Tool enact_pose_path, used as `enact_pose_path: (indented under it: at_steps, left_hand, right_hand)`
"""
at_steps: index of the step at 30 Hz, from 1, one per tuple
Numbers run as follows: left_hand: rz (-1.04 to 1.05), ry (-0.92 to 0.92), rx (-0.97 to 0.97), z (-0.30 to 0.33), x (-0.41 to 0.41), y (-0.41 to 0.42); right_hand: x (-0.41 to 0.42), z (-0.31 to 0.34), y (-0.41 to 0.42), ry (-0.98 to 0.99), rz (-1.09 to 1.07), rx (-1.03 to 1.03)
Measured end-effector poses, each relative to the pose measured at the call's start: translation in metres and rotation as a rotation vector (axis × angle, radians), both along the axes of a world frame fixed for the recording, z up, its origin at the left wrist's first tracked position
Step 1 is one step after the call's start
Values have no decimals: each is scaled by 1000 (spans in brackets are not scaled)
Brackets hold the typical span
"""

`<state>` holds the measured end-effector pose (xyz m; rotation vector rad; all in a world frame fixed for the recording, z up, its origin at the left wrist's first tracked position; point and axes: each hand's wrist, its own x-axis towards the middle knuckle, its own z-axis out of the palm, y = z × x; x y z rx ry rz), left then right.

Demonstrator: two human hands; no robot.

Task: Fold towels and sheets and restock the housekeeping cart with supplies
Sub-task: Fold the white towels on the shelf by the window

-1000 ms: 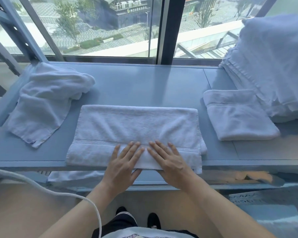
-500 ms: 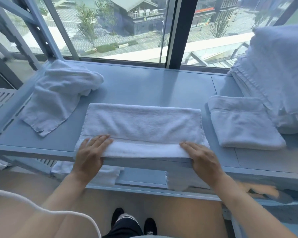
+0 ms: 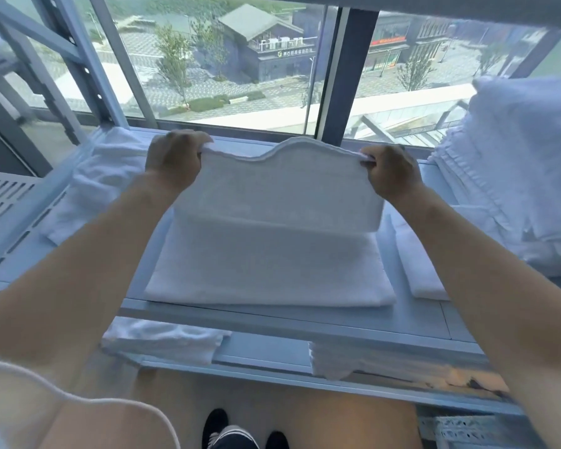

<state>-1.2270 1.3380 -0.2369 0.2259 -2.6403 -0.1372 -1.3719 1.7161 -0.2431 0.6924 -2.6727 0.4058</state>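
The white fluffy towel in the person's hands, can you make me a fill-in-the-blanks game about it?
1. The white terry towel is gripped by ____ hands, the left hand and the right hand.
2. The hands hold the towel's ____ edge, lifted off the blue-grey metal shelf.
3. The small folded white towel lies to the ____ of it.
4. Behind the shelf is a big ____.

Missing words: two; top; right; window

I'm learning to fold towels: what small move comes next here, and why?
Probably carry the lifted edge forward and lay it down: the left hand and right hand pinch the towel by its corners, one half raised, the other flat on the shelf.
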Motion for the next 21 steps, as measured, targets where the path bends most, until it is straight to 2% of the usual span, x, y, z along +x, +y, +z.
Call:
enact_pose_path:
  at_steps: [3,8,12,15,18,21]
  left_hand:
    - [-27,162,6,-4,18,3]
    - [-81,163,60,-65,92,2]
    - [-210,54,45,-123,145,15]
    - [-231,-84,45,-157,172,25]
    - [-206,-187,79,-171,189,23]
    - [-175,-180,153,-169,190,17]
  right_hand:
    - [20,1,17,175,67,-102]
    - [69,-36,62,179,244,-106]
    - [105,-91,93,86,386,-19]
    - [131,-135,111,-2,435,64]
    - [144,-156,121,-36,416,105]
    - [148,-163,122,-31,405,121]
